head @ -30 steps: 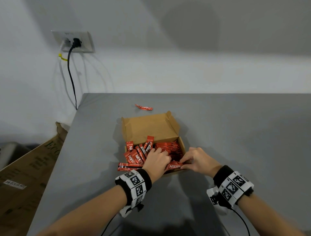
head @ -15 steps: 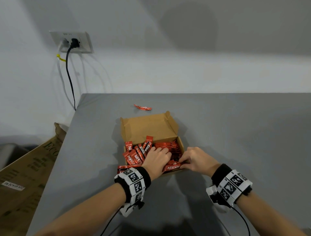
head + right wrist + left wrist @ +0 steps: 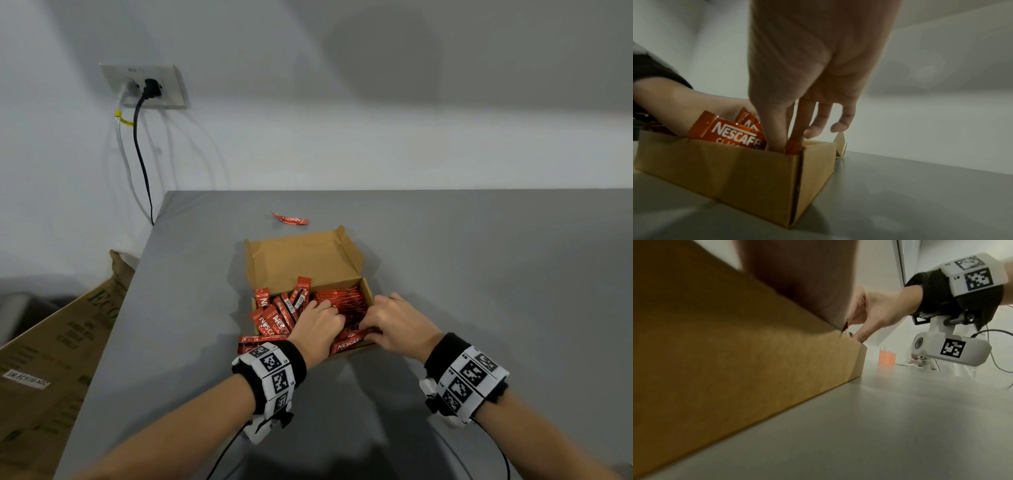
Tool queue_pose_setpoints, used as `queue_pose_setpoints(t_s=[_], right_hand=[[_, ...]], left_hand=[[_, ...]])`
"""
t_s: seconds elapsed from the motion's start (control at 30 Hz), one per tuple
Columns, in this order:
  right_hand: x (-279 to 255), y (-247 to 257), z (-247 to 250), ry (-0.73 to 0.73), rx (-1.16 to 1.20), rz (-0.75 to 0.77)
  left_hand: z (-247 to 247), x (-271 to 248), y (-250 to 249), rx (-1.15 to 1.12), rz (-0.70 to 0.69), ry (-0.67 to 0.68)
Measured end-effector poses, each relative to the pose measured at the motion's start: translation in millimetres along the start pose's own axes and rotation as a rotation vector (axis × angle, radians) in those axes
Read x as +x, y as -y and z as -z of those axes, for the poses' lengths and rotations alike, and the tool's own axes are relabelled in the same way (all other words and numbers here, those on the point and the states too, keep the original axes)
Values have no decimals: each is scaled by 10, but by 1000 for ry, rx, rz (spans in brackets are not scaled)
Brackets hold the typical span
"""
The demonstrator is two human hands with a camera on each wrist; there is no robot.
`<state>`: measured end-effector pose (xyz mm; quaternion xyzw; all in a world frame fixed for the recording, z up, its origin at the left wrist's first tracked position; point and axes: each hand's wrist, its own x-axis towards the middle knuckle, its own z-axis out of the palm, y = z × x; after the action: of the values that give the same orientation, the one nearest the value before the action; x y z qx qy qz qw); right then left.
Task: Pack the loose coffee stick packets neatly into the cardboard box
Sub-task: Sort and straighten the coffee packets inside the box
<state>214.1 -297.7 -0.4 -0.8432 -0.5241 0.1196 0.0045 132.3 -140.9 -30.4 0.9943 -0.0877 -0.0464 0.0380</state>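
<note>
Cardboard box (image 3: 367, 292) sits mid-table, lid flap (image 3: 301, 260) folded back toward the wall, front wall nearest the person. Grey table (image 3: 479, 274) has wide bare room to the right & behind the box; left table edge is near, w/ a big brown carton (image 3: 51, 359) leaning below it.

Both hands reach over the box's front edge. Left hand (image 3: 317, 325) has fingers curled down onto the red coffee stick packets (image 3: 274, 318) inside; whether it grips one I can't tell. Right hand (image 3: 813, 91) pinches a packet end w/ thumb & forefinger at the box's near right corner, other fingers loosely spread above the rim.

Packets at left in the box lie jumbled, some standing on end; right side looks stacked flat, prob. in a row. Two packets (image 3: 260, 341) overhang the front left edge. One stray packet (image 3: 290, 219) lies on the table behind the lid.

Writing: "NESCAFE" plus partial "CLAS" on the packets; carton label is too blurred to read.
</note>
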Motion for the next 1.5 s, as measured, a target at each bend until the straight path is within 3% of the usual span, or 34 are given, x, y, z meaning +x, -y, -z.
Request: queue_pose_setpoints(t_s=[0.1,0.33,0.47,0.63,0.97,1.17,1.33,1.5], right_hand=[[-25,15,32,-7,-27,24],[21,147,-71,2,-357,-37],[78,265,-56,-44,-334,-121],[77,288,-23,29,-223,-220],[131,225,-112,91,-151,-220],[75,164,-10,1,-221,-208],[26,33,-10,37,-160,-190],[59,53,-84,-28,-78,-149]], left_hand=[[-6,-4,10,-19,9,-17],[-19,-18,44,-61,32,-76],[-28,15,93,-114,52,-67],[-57,1,151,-229,28,-51],[-73,-88,200,-367,-23,-21],[-112,-67,212,-338,-27,-60],[-124,-67,204,-315,-27,-80],[-122,-63,205,-294,-30,-73]])
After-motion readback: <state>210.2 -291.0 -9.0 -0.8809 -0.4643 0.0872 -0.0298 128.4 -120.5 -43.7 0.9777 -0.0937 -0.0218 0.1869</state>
